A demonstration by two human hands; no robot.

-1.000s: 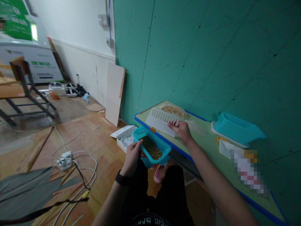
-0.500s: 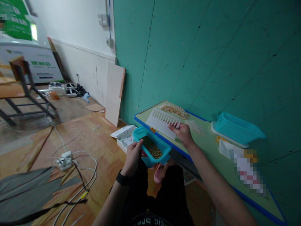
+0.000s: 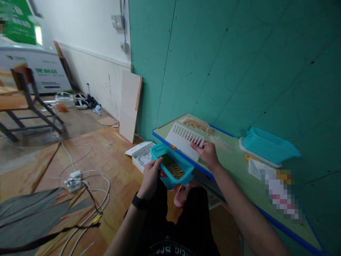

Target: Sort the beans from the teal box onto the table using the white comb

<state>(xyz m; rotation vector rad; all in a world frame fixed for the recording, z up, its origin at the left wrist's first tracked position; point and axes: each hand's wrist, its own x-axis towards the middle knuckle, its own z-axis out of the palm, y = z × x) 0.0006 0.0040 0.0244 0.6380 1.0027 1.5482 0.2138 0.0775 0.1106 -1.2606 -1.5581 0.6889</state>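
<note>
My left hand (image 3: 151, 175) grips the near left rim of a turquoise plastic basin (image 3: 174, 155), thumb over the edge. Green beans (image 3: 167, 160) and tan beans (image 3: 176, 172) lie inside it, below the table's front edge. In my right hand (image 3: 206, 152) is a white slotted plastic scraper (image 3: 183, 143), pinched at its slotted right end and tilted over the edge beside the basin. Behind the scraper a pile of yellow kernels or beans (image 3: 198, 125) is spread on the pale green tabletop (image 3: 237, 174). White grains (image 3: 222, 145) are scattered to the right of that pile.
Another turquoise basin (image 3: 269, 144) rests on a white tray (image 3: 262, 160) against the green wall. A white open box (image 3: 141, 156) sits on the floor beside the table. Cables and a power strip (image 3: 74, 180) lie left, near a chair (image 3: 23, 96).
The scraper's lower edge has dropped slightly toward the table edge, with my right hand lowering a little. My left hand and the basin stay almost where they were.
</note>
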